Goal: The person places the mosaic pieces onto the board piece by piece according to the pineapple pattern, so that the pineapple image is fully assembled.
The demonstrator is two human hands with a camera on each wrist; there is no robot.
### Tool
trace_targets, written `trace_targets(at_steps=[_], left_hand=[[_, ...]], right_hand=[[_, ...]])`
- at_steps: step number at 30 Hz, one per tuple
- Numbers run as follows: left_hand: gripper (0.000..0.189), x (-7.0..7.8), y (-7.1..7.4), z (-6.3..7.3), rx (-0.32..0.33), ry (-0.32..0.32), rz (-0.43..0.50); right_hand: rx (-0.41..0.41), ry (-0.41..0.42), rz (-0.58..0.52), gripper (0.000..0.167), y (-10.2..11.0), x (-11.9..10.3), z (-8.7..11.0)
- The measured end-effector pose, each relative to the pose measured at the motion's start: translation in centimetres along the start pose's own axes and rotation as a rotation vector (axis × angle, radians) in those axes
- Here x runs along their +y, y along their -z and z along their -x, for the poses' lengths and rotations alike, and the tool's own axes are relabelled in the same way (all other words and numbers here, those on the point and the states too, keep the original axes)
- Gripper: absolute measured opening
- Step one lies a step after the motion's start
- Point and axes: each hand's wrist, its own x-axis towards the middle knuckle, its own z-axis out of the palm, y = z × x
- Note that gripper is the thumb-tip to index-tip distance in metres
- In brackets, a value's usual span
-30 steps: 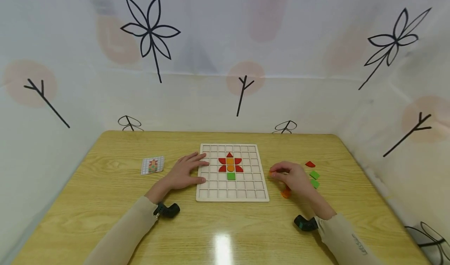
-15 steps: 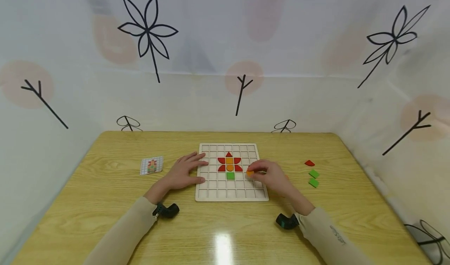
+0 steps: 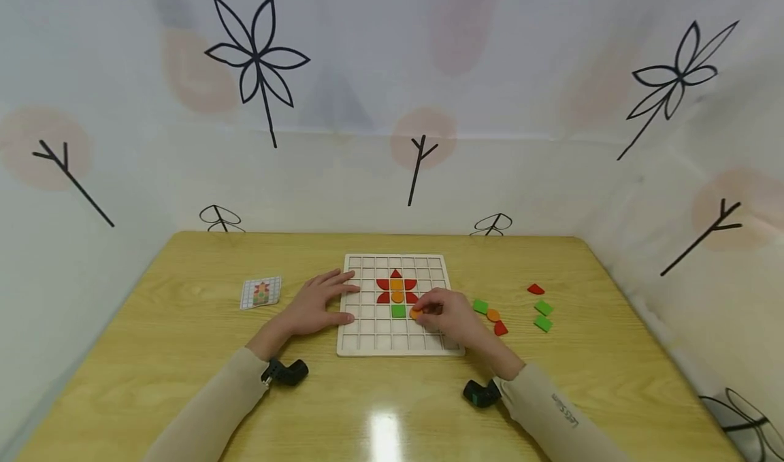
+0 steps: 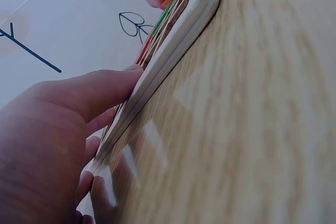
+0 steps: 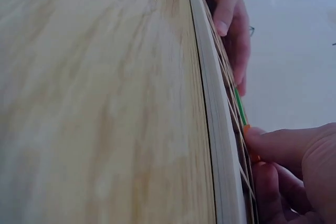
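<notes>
A white grid board lies on the table, its cells holding a red, orange and green pattern. My right hand pinches an orange piece between thumb and fingers, just right of the green square on the board. In the right wrist view the orange piece shows at the thumb tip, low against the grid. My left hand rests on the board's left edge with its fingers spread. The left wrist view shows its thumb touching the board's rim.
Right of the board lie a green square, an orange disc and a red piece. Farther right are another red piece and two green squares. A pattern card lies to the left.
My right hand has moved left from the loose pieces to the board, carrying the orange piece to beside the green square. My left hand has stayed on the board's edge.
</notes>
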Motion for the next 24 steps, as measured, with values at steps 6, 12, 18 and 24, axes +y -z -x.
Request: trace_targets(at_steps=[6, 12, 18, 24], left_hand=[[0.059, -0.11, -0.21, 0.29, 0.004, -0.003, -0.001], [0.059, -0.27, -0.21, 0.16, 0.003, 0.006, -0.007], [0.059, -0.39, -0.25, 0.22, -0.003, 0.018, -0.005], [0.059, -0.39, -0.15, 0.18, -0.004, 0.025, -0.009]], right_hand=[[0.004, 0.015, 0.033, 0.008, -0.38, -0.33, -0.08], [0.015, 0.018, 0.061, 0.007, -0.49, -0.43, -0.31], [0.012, 0.009, 0.066, 0.007, -0.66, -0.29, -0.48], [0.015, 0.018, 0.040, 0.011, 0.19, -0.06, -0.63]])
